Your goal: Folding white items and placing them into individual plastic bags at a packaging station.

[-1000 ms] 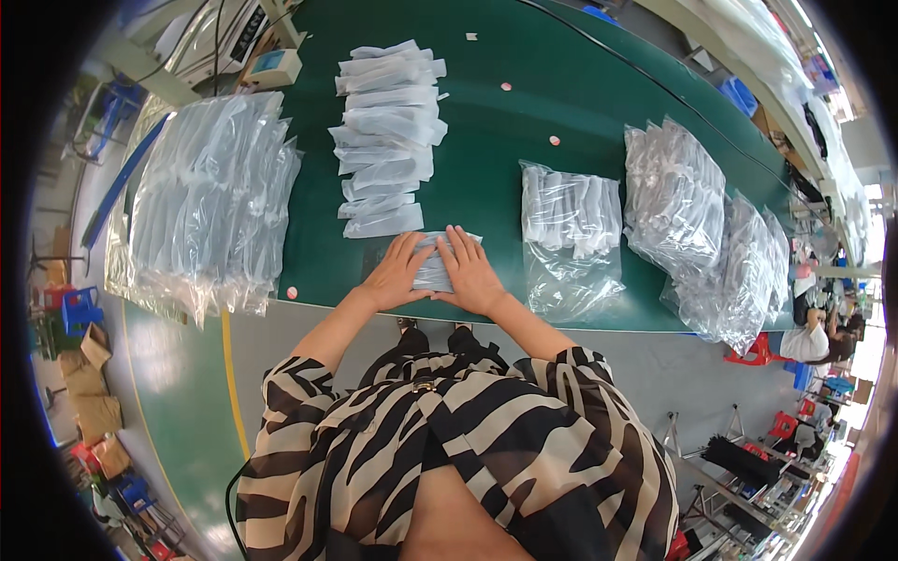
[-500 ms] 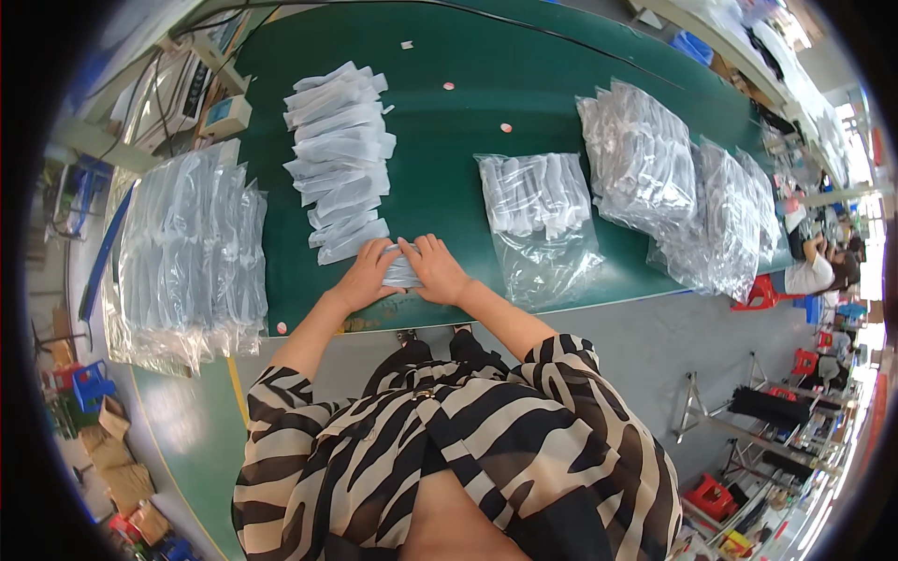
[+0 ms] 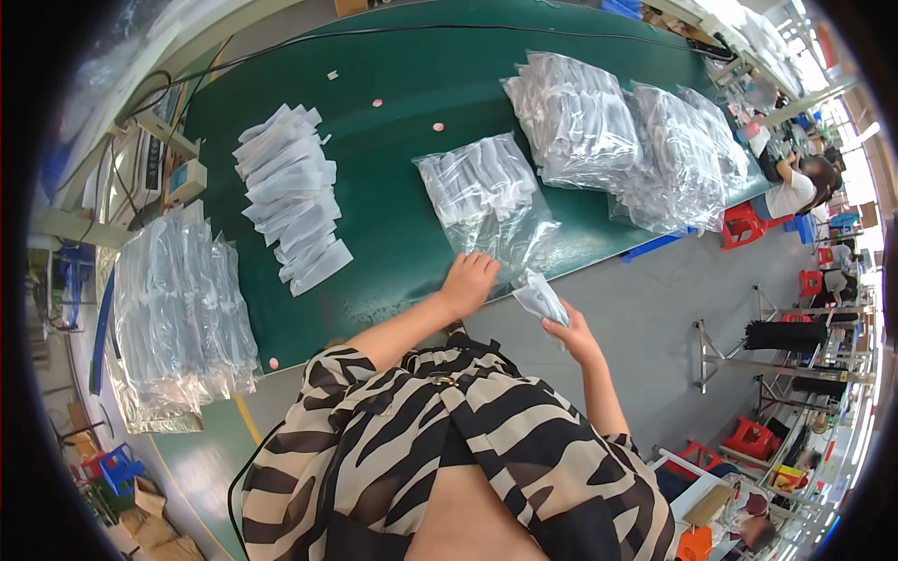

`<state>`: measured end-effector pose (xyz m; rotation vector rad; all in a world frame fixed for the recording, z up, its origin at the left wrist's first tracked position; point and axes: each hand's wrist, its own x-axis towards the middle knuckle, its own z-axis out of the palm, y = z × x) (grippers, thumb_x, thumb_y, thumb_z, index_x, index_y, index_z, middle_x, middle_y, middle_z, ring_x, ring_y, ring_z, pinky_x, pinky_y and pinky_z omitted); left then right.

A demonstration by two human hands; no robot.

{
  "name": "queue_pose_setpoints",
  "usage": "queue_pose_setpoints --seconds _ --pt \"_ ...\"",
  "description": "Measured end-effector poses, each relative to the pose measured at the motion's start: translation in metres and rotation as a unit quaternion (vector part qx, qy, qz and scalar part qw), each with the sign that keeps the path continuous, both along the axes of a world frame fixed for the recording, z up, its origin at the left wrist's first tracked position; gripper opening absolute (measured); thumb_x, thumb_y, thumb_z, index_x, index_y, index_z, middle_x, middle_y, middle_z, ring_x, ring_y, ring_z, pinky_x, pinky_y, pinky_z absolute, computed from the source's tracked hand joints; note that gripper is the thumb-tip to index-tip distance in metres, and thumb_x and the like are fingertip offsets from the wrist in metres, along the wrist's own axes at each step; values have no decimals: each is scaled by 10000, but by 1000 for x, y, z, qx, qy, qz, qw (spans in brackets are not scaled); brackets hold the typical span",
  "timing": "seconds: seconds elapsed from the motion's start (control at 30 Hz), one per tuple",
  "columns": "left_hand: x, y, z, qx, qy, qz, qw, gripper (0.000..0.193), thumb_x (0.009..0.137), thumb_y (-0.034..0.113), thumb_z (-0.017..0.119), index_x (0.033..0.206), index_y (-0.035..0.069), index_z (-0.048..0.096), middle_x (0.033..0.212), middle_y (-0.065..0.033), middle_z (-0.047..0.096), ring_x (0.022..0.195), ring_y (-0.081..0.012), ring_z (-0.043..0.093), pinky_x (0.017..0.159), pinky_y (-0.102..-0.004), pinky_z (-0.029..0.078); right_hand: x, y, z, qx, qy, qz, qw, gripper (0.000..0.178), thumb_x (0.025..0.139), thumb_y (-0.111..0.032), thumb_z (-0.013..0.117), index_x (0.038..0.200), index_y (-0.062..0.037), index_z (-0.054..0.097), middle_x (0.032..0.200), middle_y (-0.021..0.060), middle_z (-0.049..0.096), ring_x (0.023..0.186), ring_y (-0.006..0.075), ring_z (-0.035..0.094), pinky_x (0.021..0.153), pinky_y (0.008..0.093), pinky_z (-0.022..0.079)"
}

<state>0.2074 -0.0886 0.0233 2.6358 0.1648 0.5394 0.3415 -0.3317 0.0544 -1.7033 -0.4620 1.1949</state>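
Observation:
My right hand (image 3: 580, 337), held just past the table's front edge, grips a slim, folded whitish packet (image 3: 541, 299) whose far end points to the mouth of a clear plastic bag (image 3: 513, 241). The bag lies flat on the table, with several similar packets (image 3: 482, 182) packed side by side in its far half. Fingers of my left hand (image 3: 470, 282) are closed on the near edge of this bag. To the left, an overlapping column of whitish packets (image 3: 290, 206) lies loose on the green table (image 3: 383, 178).
Filled clear bags (image 3: 585, 122) are piled at the far right, with more bags (image 3: 687, 154) beside them. At the left lies a large stack of filled bags (image 3: 182, 318). A black cable (image 3: 412, 29) crosses the table's far side. People sit farther right near red stools (image 3: 744, 227).
My hands have left the near end of the packet column and moved right to the bag. The packet is now in my right hand, while my left hand has taken the bag's edge.

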Motion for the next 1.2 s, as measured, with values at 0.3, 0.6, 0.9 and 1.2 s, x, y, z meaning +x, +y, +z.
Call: queue_pose_setpoints --seconds 0.3,0.6,0.9,1.2 --pt "14 6 53 -227 -117 45 966 115 863 44 641 908 10 540 831 -146 550 698 -329 561 636 -399 466 10 93 -38 38 -329 18 943 640 791 -263 783 1309 26 542 1264 179 581 1156 263 564 981 380 433" --pt "2 26 68 -215 -116 59 968 91 868 13 619 912 6 540 834 -144 545 726 -317 565 653 -381 468 38 133 -33 245 338 -181 891 368 871 -192 678 1190 -20 610 1100 92 647 1007 244 618 876 374 481" --pt "15 16 68 -244 -150 40 957 102 853 7 620 919 12 542 838 -149 549 743 -332 563 666 -378 471 9 179 -63 101 -359 -62 926 649 777 -263 792 1281 58 540 1117 215 641 1042 380 597 907 454 466" --pt "17 9 60 -212 -98 -13 972 114 828 -12 591 921 -1 527 885 -181 560 839 -401 573 739 -449 479 8 235 -28 6 -507 14 862 835 756 -377 795 1342 88 425 1211 334 516 1117 480 522 946 491 442"
